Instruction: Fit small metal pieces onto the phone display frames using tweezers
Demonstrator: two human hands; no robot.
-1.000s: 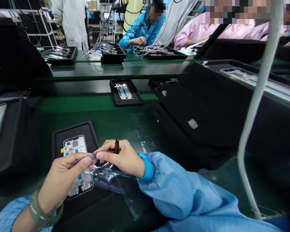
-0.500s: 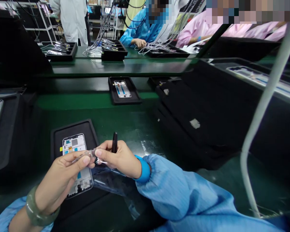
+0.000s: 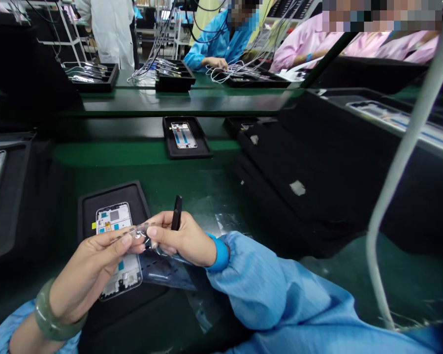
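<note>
My left hand [image 3: 103, 255] pinches one end of a clear plastic strip [image 3: 138, 232] between thumb and fingers. At the strip's other end, my right hand [image 3: 180, 239] is closed, with the thumb pressed on the plastic. A black pen-like tool [image 3: 176, 212] is tucked in the same hand, its upper end sticking up; its exact kind is unclear. Partly covered by my hands, a silver phone frame [image 3: 123, 285] with blue strips and a yellow tab lies in a black tray [image 3: 138, 196]. Clear plastic film [image 3: 170, 275] hangs below the right hand.
Farther off, another black tray [image 3: 203, 150] holds a phone frame [image 3: 184, 136]. Stacked black trays [image 3: 299, 191] stand at right, more trays [image 3: 13, 206] at left. A grey flexible arm [image 3: 376, 236] rises at right. Across the bench sits a co-worker in blue [image 3: 206, 39] behind cables.
The clear strip shows more openly between my hands, and the black tool has risen and tilted slightly right. The far tray with its phone frame has shifted a little left in view.
</note>
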